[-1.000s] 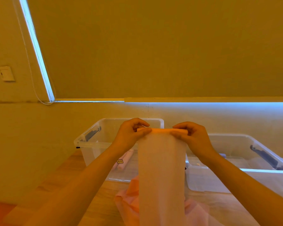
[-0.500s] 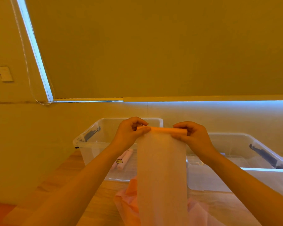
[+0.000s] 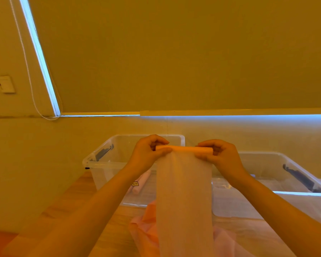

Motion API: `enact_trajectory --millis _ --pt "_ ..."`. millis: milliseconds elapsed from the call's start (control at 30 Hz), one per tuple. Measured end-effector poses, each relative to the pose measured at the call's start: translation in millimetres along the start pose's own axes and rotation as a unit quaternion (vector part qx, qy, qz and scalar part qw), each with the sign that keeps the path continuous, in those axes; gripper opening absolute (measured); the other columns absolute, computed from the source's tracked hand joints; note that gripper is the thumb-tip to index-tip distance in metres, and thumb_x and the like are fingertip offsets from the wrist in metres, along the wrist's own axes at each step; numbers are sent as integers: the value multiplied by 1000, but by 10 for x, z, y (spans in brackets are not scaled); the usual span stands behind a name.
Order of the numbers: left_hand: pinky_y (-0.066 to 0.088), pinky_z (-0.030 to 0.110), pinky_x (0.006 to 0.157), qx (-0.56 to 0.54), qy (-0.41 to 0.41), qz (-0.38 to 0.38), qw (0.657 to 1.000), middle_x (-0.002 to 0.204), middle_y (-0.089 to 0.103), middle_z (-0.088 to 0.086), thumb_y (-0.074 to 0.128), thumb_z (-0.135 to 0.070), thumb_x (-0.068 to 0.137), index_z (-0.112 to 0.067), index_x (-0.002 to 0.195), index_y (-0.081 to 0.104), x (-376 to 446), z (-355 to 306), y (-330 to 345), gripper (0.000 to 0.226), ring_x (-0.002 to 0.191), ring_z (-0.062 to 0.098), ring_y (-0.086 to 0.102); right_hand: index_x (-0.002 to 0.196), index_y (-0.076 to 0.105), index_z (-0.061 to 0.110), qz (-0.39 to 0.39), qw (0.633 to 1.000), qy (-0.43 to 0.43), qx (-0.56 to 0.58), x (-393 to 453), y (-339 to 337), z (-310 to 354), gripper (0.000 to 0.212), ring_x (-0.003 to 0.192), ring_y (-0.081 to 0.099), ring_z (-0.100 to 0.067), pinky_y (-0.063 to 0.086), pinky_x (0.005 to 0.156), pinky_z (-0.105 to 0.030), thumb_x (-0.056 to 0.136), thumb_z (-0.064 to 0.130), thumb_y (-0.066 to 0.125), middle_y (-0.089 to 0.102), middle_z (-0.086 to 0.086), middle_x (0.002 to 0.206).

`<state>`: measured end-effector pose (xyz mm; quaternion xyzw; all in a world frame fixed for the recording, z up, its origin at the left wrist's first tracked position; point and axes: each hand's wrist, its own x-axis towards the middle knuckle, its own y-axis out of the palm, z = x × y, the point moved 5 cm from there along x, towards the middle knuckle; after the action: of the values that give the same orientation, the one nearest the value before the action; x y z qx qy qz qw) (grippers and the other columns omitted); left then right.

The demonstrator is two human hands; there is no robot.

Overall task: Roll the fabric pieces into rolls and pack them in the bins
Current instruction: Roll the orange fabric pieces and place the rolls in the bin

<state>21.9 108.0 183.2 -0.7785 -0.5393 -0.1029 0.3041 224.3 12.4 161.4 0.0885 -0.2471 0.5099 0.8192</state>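
Observation:
I hold a pale sheer fabric strip point(image 3: 183, 197) up in the air, its top edge wound into a thin orange-looking roll point(image 3: 185, 149). My left hand point(image 3: 148, 154) pinches the roll's left end and my right hand point(image 3: 220, 156) pinches its right end. The unrolled length hangs straight down between my forearms. Behind my hands stand two clear plastic bins: the left bin point(image 3: 100, 164) holds pink fabric rolls point(image 3: 140, 184), and the right bin point(image 3: 304, 193) shows pale contents I cannot make out.
A heap of pink and orange fabric pieces point(image 3: 146, 225) lies on the wooden table point(image 3: 78, 210) in front of the bins. A wall and a drawn roller blind point(image 3: 174, 52) stand right behind the bins. The table's left edge is near the left bin.
The roll at the top has grown slightly thicker as my fingers turn it. My hands stay in nearly the same place.

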Motion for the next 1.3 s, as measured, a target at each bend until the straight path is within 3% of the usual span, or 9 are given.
enact_trajectory --millis 133,367,467,633,767,1033,1133,1300 --pt "53 22 67 11 -18 -9 1000 90 63 -2 69 -23 84 -19 94 67 -16 22 5 11 85 15 60 88 70 18 0 1000 -6 -5 -4 -13 1 19 80 64 -3 54 66 -18 75 5 75 69 1 92" --pt "49 10 66 31 16 31 999 92 62 -11 74 -15 79 -25 94 66 -51 -88 -1 20 85 5 58 77 70 18 -25 999 -17 10 7 -20 8 15 66 62 0 50 60 -16 77 4 73 68 0 79" --pt "51 12 69 2 17 42 999 93 65 -6 76 -12 77 -28 91 65 -46 -80 -7 24 87 8 61 80 70 18 -26 999 -17 9 2 -27 13 14 68 63 0 51 60 -17 76 5 74 69 1 80" --pt "49 13 54 -25 -22 12 999 89 67 4 74 -18 79 -21 94 66 -31 -21 -21 18 80 17 63 89 69 22 -10 1000 -8 -4 -19 -10 19 24 80 65 -5 56 68 -21 74 4 75 69 3 92" --pt "47 12 50 -11 -19 -4 1000 83 65 3 71 -20 82 -19 93 65 -37 -35 -45 13 73 14 61 84 70 19 -15 1000 -22 6 -38 7 76 14 72 64 -1 52 63 -17 78 6 73 69 2 85" --pt "53 15 73 -17 27 39 999 93 65 -7 75 -7 76 -23 93 66 -68 -114 -16 25 88 9 62 75 70 20 -43 999 2 -3 -10 -31 -6 11 69 61 -11 51 61 -24 81 12 70 68 -1 76" --pt "53 16 67 -14 15 29 999 91 65 -5 75 -13 78 -26 91 65 -61 -83 -5 21 86 11 63 79 71 21 -36 999 7 9 -11 -27 7 11 74 65 -7 51 65 -20 78 10 73 71 2 83" --pt "43 8 49 4 4 2 1000 78 61 -3 70 -17 83 -17 94 66 -70 -72 -5 12 67 6 56 86 71 21 -9 1000 23 10 -31 -12 20 25 78 67 -7 56 68 -24 70 3 78 71 2 90"
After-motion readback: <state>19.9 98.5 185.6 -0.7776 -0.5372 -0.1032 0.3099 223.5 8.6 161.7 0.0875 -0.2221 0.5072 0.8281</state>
